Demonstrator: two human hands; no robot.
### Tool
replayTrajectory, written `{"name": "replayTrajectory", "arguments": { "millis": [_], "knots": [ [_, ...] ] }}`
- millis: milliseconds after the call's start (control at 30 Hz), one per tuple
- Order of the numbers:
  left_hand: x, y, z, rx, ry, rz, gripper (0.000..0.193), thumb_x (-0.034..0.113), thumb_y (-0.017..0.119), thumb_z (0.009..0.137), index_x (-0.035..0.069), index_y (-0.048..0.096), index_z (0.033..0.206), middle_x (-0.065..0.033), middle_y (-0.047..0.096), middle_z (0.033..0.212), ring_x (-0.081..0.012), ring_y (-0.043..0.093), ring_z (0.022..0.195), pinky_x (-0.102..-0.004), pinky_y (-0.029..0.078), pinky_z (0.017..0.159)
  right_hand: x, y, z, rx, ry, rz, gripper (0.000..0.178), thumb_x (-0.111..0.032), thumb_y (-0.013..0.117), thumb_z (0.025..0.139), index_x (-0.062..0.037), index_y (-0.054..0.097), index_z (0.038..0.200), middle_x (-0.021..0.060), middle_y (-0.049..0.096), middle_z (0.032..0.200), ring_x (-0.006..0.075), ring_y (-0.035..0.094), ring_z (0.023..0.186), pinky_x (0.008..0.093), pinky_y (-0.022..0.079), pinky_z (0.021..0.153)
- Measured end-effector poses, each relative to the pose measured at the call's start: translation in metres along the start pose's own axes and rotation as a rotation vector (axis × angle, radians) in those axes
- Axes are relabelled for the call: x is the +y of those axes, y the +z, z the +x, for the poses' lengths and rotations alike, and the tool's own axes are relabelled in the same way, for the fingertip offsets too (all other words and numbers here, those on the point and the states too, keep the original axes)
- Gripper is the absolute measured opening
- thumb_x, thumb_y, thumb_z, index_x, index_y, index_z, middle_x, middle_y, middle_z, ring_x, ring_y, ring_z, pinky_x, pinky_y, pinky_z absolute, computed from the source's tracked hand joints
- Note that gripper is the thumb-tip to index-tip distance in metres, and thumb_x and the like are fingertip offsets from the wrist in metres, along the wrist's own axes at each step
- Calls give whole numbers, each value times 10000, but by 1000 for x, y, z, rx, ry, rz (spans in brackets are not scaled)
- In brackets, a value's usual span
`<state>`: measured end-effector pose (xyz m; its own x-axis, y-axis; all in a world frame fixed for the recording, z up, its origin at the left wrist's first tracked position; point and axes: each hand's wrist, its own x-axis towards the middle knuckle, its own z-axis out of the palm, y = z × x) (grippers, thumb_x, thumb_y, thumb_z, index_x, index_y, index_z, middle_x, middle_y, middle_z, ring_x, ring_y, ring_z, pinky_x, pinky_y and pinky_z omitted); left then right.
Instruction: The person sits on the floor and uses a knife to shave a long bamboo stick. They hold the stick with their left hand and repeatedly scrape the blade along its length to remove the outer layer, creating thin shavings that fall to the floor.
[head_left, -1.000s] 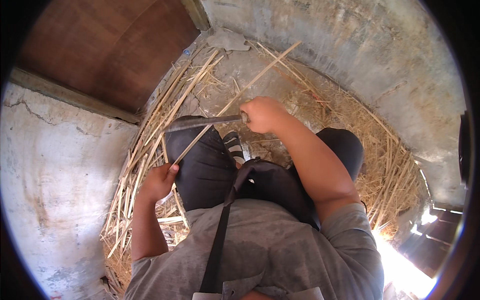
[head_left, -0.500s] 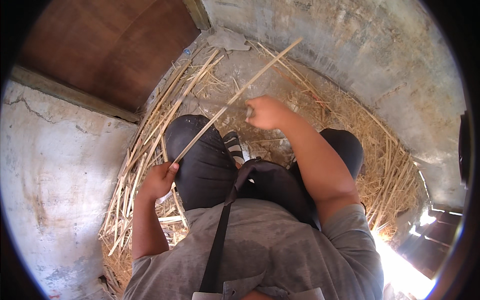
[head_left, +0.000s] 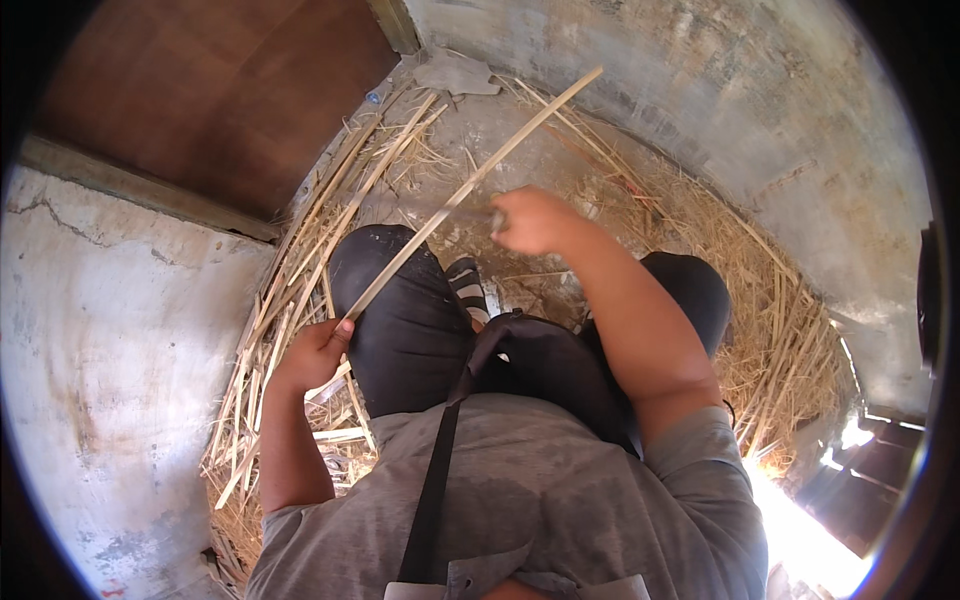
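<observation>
My left hand [head_left: 318, 354] is closed on the lower end of a long, pale bamboo strip [head_left: 520, 133], thumb on top, beside my left knee. The strip slants up and away to the right, passing over the knee. My right hand [head_left: 538, 222] is a fist around the short handle of a knife [head_left: 497, 220] in front of my knees. Its long thin blade reaches left across the strip and is smeared by motion, so I cannot tell whether it touches the strip.
Several split strips [head_left: 300, 262] lie in a pile along my left side. Shavings and more strips [head_left: 775, 335] cover the floor at right. A stained wall [head_left: 700, 90] curves round the far side; a brown panel [head_left: 210, 100] stands at far left. A black bag [head_left: 560, 370] rests on my lap.
My left hand and the strip have shifted slightly up. My right hand has moved only a little, still holding the knife across the strip.
</observation>
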<state>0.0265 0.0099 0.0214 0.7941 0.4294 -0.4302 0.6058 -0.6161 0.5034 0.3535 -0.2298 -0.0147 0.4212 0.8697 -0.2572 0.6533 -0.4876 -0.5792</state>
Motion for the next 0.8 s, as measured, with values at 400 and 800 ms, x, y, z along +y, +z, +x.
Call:
{"name": "replayTrajectory", "arguments": {
  "millis": [400, 800],
  "knots": [
    [1, -9, 13, -145, -135, -113, 622, 560, 465, 1059, 3, 632, 840, -69, 587, 696, -190, 538, 660, -362, 458, 643, 65, 23, 20, 339, 76, -79, 492, -298, 749, 819, -34, 688, 1229, 235, 695, 1200, 369, 677, 1096, 462, 529, 959],
    [12, -18, 12, -179, -121, -45, 609, 570, 459, 1059, 21, 594, 832, -35, 545, 682, -165, 474, 644, -349, 416, 623, 85, 16, 22, 228, 190, 177, 546, -362, 773, 822, 24, 669, 1194, 223, 713, 1121, 376, 687, 1050, 442, 540, 930]
  ]
}}
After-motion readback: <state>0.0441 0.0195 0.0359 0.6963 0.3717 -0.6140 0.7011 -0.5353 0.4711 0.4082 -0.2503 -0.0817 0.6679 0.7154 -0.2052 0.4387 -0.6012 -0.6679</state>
